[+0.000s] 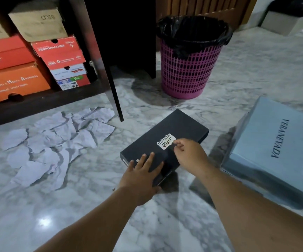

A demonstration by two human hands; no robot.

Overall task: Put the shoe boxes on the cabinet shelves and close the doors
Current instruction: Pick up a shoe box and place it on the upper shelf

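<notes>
The floor (247,73) is glossy veined marble, strewn with crumpled white paper (56,140). The black shoe box (179,128) looks matt cardboard. The pink bin (188,70) is perforated plastic with a shiny black liner.

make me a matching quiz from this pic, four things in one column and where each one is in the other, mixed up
Things:
1. black shoe box
2. pale blue shoe box
3. crumpled white paper
4. pink waste basket

Places:
A. on the floor in front of the open cabinet, left of the hands
B. standing beyond the black box, lined with a black bag
C. on the floor under both hands, left hand flat on its lid, right hand over its label
D. at the right edge of the view

Pairs: 1-C, 2-D, 3-A, 4-B
</notes>
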